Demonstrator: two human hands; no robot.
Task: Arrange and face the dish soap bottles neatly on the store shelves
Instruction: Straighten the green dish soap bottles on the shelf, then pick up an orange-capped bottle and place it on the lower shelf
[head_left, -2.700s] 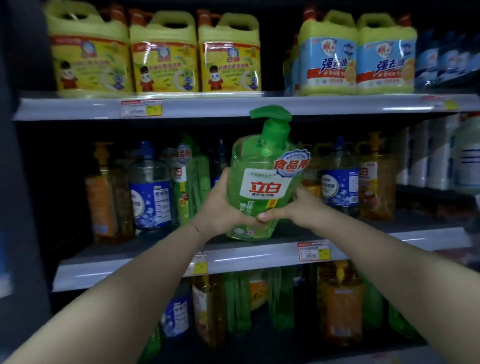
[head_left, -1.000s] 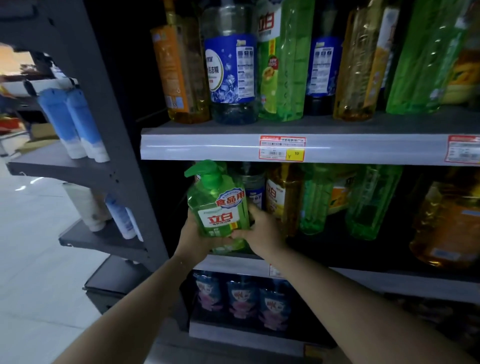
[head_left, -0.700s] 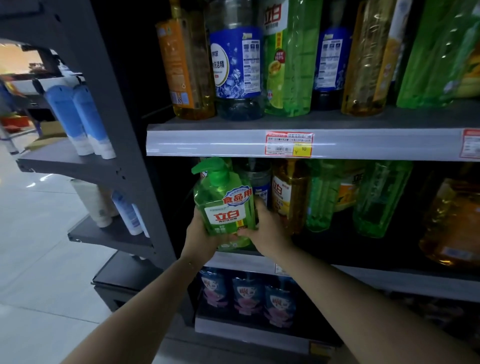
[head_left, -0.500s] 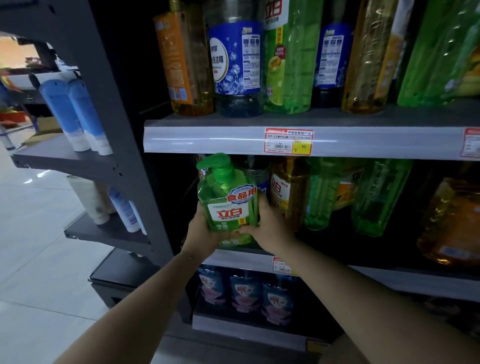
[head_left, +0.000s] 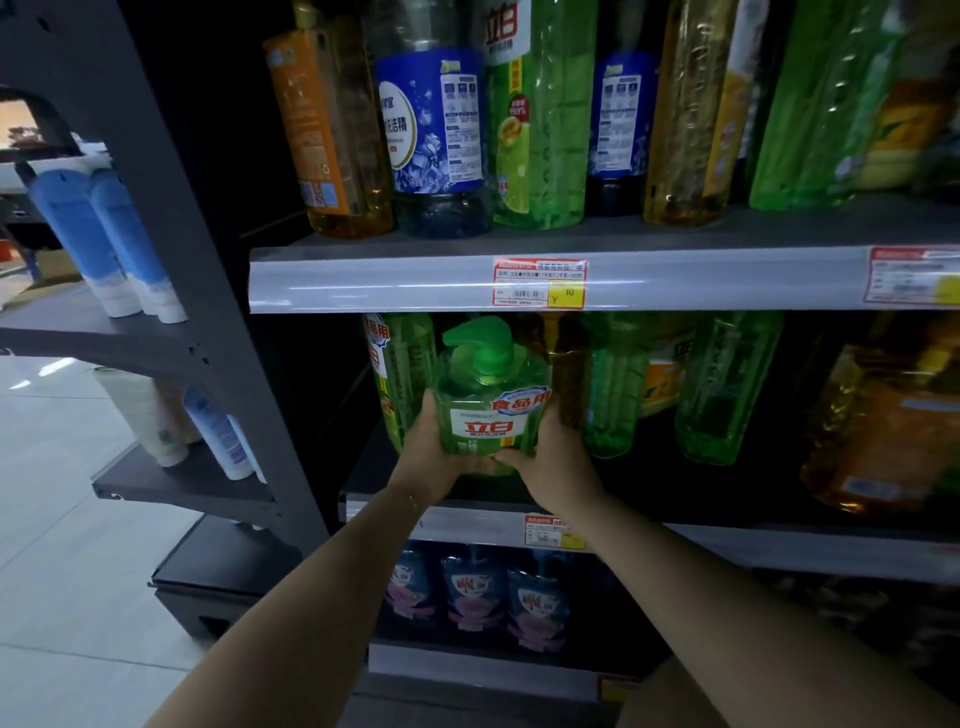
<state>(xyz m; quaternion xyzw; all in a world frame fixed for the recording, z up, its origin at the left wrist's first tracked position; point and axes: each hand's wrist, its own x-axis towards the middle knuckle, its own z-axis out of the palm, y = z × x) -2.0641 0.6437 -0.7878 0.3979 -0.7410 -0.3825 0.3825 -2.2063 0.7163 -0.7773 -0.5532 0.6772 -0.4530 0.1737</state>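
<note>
From the head camera, you have the green pump bottle (head_left: 491, 410) clasped between both hands at the front of the lower shelf (head_left: 779, 545), label facing you. Your left hand (head_left: 428, 457) wraps its lower left side, and your right hand (head_left: 550, 460) cups the lower right side, fingers closed around the body. Whether its base already rests on the shelf you cannot tell; your hands hide it.

Expect it to feel heavy: it looks full of liquid. The clear plastic wall will likely give a little under a squeeze and may be slick, so keep your hold low and on both flanks, as now. Leave the pump head (head_left: 480, 348) alone; it could turn or dispense if you lift by it.

A tall green bottle (head_left: 400, 374) stands just behind to the left, and an amber bottle (head_left: 569, 379) is close on the right.
</note>
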